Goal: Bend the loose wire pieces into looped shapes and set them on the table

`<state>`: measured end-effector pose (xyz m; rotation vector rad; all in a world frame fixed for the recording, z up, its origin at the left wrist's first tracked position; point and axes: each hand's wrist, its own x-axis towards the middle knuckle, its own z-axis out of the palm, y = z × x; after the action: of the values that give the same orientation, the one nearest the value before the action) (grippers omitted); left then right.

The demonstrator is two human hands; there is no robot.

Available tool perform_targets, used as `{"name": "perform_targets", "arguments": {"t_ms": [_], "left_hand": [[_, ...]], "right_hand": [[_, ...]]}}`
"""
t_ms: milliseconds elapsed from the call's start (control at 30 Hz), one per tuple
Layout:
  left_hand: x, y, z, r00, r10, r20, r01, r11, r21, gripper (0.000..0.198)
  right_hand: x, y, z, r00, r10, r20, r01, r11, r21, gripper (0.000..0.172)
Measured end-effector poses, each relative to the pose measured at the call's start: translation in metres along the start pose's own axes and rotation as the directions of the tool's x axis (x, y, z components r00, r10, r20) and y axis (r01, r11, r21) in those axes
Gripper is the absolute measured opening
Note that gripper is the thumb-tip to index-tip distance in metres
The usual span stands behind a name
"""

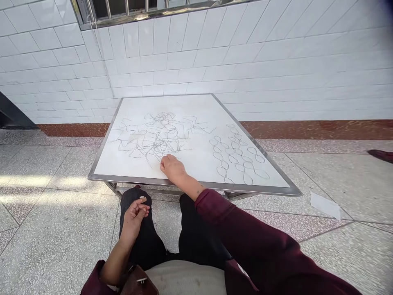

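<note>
Head view, and we are looking down on a white-topped table (190, 104) with a metal rim. Across its left and middle part sprawls a jumble of thin dark strands (161, 145), kinked and crossing one another; on its right part, well apart from that heap, lie looped strands (236, 153) in rows. We see our right hand (173, 168) down at the table's near side, just at the lower edge of the jumble, fingers curled close together; their tips are hidden, so we cannot tell whether they pinch a strand. Our left hand (135, 215) hangs off the table's near edge, above the left knee (135, 194), fingers bent with the thumb close to them, and whether anything fine sits between them we cannot tell either. So where's the danger? Tangling, we'd say: these strands overlap so much that lifting one could drag its neighbours along. Thin as they look, they could also slip from a loose pinch or bend under a hard one. And watch that right sleeve (215, 205), crossing the table's near rim! A wide sweep rightward could brush those loops and scatter them, perhaps over the table's edge.
</note>
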<state>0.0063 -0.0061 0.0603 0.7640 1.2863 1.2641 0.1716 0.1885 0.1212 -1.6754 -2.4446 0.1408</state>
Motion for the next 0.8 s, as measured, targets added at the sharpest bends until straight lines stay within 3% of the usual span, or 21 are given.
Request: {"name": "perform_targets", "arguments": {"t_ms": [333, 567, 667, 800], "left_hand": [[-0.003, 0.006, 0.004, 0.999, -0.019, -0.03, 0.017, 0.998, -0.058, 0.044], [-0.004, 0.023, 0.0, 0.993, -0.054, -0.101, 0.037, 0.986, -0.166, 0.046], [0.001, 0.04, -0.005, 0.986, -0.061, -0.154, 0.021, 0.969, -0.246, 0.044], [0.002, 0.069, -0.009, 0.984, -0.051, -0.169, -0.008, 0.945, -0.328, 0.041]], "right_hand": [[-0.018, 0.012, -0.017, 0.994, -0.102, 0.029, 0.103, 0.994, -0.033, 0.009], [-0.059, 0.013, -0.033, 0.991, -0.094, -0.092, 0.101, 0.992, 0.076, 0.013], [-0.087, 0.004, -0.038, 0.95, -0.188, -0.249, 0.251, 0.933, 0.256, 0.012], [-0.114, -0.015, -0.04, 0.872, -0.38, -0.308, 0.47, 0.829, 0.305, 0.015]]}}
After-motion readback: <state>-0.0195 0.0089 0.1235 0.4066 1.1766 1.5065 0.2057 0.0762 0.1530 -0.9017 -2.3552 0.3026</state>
